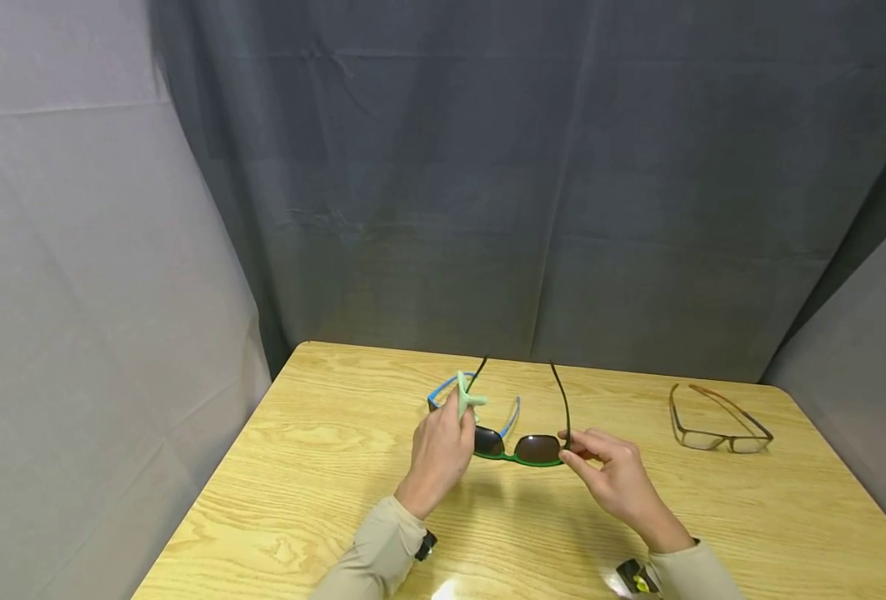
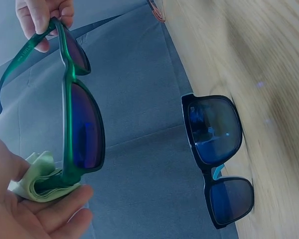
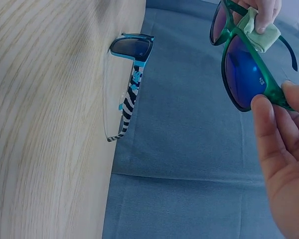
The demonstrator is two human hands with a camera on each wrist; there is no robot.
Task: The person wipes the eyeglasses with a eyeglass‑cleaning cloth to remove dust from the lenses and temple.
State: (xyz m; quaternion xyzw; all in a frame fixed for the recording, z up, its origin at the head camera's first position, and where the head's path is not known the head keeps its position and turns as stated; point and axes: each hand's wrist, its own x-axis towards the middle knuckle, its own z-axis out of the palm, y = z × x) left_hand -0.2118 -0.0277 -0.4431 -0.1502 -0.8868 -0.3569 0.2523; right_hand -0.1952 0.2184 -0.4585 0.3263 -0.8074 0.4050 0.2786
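Note:
A pair of green-framed sunglasses (image 1: 538,450) with dark lenses is held up above the table, both temples unfolded and pointing away from me. My left hand (image 1: 440,454) grips one end through a folded pale green cloth (image 2: 37,164), which wraps the temple near the hinge. At the other end, my right hand (image 1: 615,475) pinches the frame corner between thumb and fingers. Beyond them on the table stand blue-and-black sunglasses (image 2: 217,129), partly hidden by my left hand in the head view; a black-and-white striped temple (image 3: 128,104) shows in the right wrist view.
Dark-framed eyeglasses (image 1: 705,440) with brownish temple ends lie unfolded on the right of the wooden table (image 1: 277,500). A dark grey curtain (image 1: 412,208) hangs behind the table's back edge, with paler cloth (image 1: 90,250) at the left side.

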